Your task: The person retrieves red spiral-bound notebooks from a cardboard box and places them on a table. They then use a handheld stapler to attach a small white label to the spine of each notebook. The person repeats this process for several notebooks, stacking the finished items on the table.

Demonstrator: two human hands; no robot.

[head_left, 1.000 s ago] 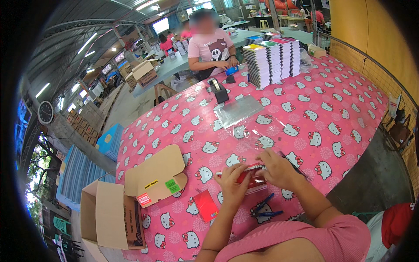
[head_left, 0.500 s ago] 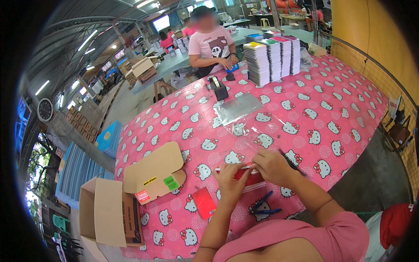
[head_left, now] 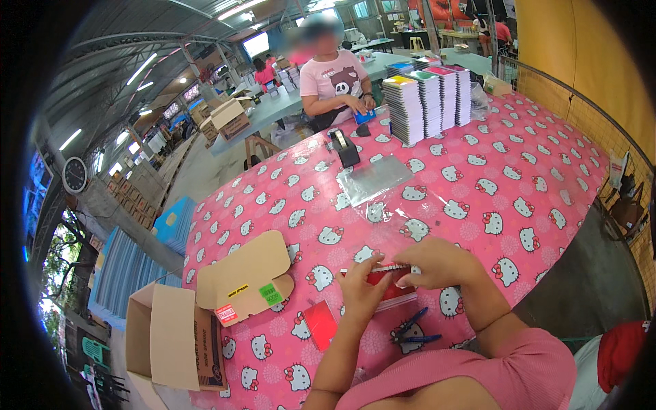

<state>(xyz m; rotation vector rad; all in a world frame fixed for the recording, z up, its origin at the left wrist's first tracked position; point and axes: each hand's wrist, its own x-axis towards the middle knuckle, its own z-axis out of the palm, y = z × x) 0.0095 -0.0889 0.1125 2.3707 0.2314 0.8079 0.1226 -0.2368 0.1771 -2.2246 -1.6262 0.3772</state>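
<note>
A red-covered notebook (head_left: 396, 292) with white pages is held near the table's front edge, a row of dark wire binding showing along its far edge. My left hand (head_left: 362, 288) grips its left side, thumb on the cover and fingers curled over the far edge. My right hand (head_left: 437, 263) is closed at the right end of the bound edge; its fingertips are partly hidden. Left of my left forearm lies a second red notebook (head_left: 320, 324). Blue-handled pliers (head_left: 415, 331) lie just below the held notebook.
A flattened cardboard piece (head_left: 242, 277) and an open carton (head_left: 174, 335) stand at left. Beyond my hands lie a clear plastic pouch (head_left: 376, 179) and a tape dispenser (head_left: 345, 148). Stacked notebooks (head_left: 427, 106) rise at the far side, beside a person (head_left: 338, 85) handling something blue.
The black coil that stuck out right of my right hand no longer shows there. My right hand has turned and spread over the notebook's right end. The view has shifted slightly.
</note>
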